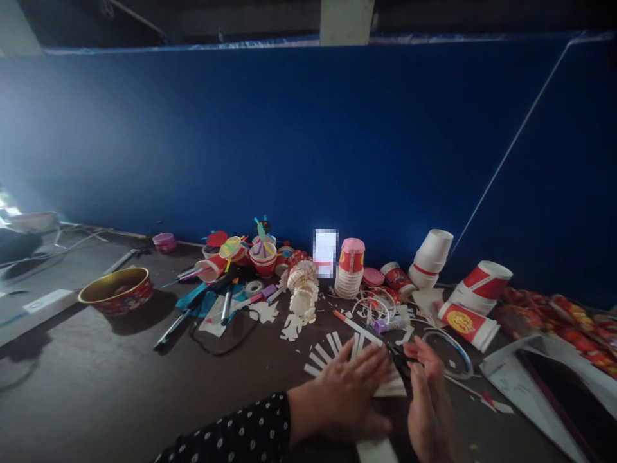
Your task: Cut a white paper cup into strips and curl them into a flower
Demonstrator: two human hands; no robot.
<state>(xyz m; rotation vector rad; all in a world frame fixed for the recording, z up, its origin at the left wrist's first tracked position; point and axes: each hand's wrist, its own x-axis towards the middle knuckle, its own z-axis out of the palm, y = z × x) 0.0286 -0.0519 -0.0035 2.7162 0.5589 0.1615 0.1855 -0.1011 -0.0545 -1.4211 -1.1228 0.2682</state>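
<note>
My left hand [347,389] lies flat with its fingers spread over a white paper piece cut into strips [318,360], which fan out beyond the fingers. Just to the right, my right hand [427,392] is raised on its side, its fingers bent near the dark scissors [399,357]; whether it holds them is not clear. More white paper [378,451] shows below my left hand. An orange-tipped pen or pencil [357,326] lies beyond the fingertips.
Stacked paper cups [349,283] stand by the blue partition [289,141], with more cups [465,321] at the right. Pens [226,305], paper scraps and a wire loop [448,354] lie around. A gold-rimmed bowl [116,296] is left; a dark phone [563,392] lies right.
</note>
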